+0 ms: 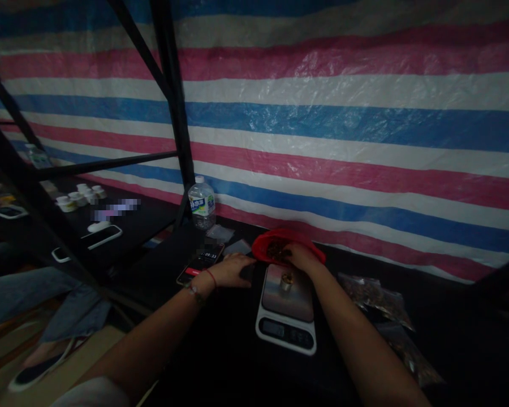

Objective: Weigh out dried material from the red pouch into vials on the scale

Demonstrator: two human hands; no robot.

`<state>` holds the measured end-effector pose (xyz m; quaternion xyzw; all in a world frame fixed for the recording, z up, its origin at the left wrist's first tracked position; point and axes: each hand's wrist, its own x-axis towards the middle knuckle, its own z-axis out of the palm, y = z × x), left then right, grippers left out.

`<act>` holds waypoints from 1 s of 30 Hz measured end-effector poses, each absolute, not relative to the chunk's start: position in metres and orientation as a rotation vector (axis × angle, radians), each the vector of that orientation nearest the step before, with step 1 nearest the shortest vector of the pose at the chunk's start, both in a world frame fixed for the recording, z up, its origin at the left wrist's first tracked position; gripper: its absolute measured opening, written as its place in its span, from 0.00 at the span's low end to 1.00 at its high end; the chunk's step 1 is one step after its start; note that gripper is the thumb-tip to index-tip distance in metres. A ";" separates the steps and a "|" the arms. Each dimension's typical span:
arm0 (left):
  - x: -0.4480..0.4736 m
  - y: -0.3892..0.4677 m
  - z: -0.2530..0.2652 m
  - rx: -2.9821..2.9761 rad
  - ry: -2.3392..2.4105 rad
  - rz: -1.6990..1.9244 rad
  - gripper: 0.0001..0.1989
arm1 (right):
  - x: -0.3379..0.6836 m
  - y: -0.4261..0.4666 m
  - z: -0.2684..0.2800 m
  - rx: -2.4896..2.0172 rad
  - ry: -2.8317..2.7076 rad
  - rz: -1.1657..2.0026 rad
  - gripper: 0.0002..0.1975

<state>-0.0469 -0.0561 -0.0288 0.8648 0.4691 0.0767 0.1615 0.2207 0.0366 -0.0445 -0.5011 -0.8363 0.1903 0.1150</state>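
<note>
Here the fingers of the right hand (300, 257) are curled down into the open mouth of a red bag (286, 242), seemingly closed on something small and dark inside; whether they actually pinch a piece is too dim to tell. The bag sits at the far edge of a digital kitchen scale (287, 311), touching or just beyond it, so the fingers work directly behind the platform. On that platform, just near of the right hand, stands a small cup-like container (285, 281); it lies toward the person from the fingertips, nearly in line with the right forearm. The right hand is clearly the closer one to both bag and container.

The left hand (233, 270) lies flat, palm down, fingers loosely spread on the dark table (220, 350), holding nothing; its fingertips point right toward the bag and stop just short of the scale's left edge. A red string and a bracelet circle that wrist. Just left of it lies a phone (200, 264) with a lit timer screen.

Farther out, a water bottle (202, 202) stands at the far left by a black frame post, clear bags of brownish material (375, 294) lie right of the scale, and a striped tarpaulin (348, 124) closes the back.
</note>
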 end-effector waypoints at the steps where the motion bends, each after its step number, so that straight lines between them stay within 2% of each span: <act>1: -0.048 -0.054 -0.031 2.473 1.329 0.225 0.38 | 0.221 0.037 -0.044 -1.480 -2.443 0.542 0.14; 5: -0.055 -0.048 -0.039 2.519 1.247 0.244 0.44 | 0.219 0.036 -0.042 -1.426 -2.496 0.524 0.14; 12: -0.053 -0.055 -0.031 2.500 1.264 0.357 0.32 | 0.221 0.034 -0.039 -1.537 -2.442 0.538 0.15; 16: -0.049 -0.062 -0.017 2.499 1.290 0.716 0.26 | 0.221 0.034 -0.038 -1.576 -2.361 0.556 0.15; 21: -0.027 -0.055 -0.002 2.514 1.197 1.188 0.25 | 0.220 0.031 -0.027 -1.510 -2.192 0.655 0.14; 23: -0.013 -0.043 0.003 2.543 1.162 1.156 0.25 | 0.222 0.031 -0.022 -1.444 -2.161 0.726 0.14; 26: 0.008 -0.022 0.010 2.586 1.111 0.866 0.22 | 0.228 0.032 -0.017 -1.283 -2.123 0.863 0.14; 30: 0.027 -0.002 0.015 2.590 1.118 0.557 0.14 | 0.232 0.034 -0.016 -1.181 -2.034 0.928 0.14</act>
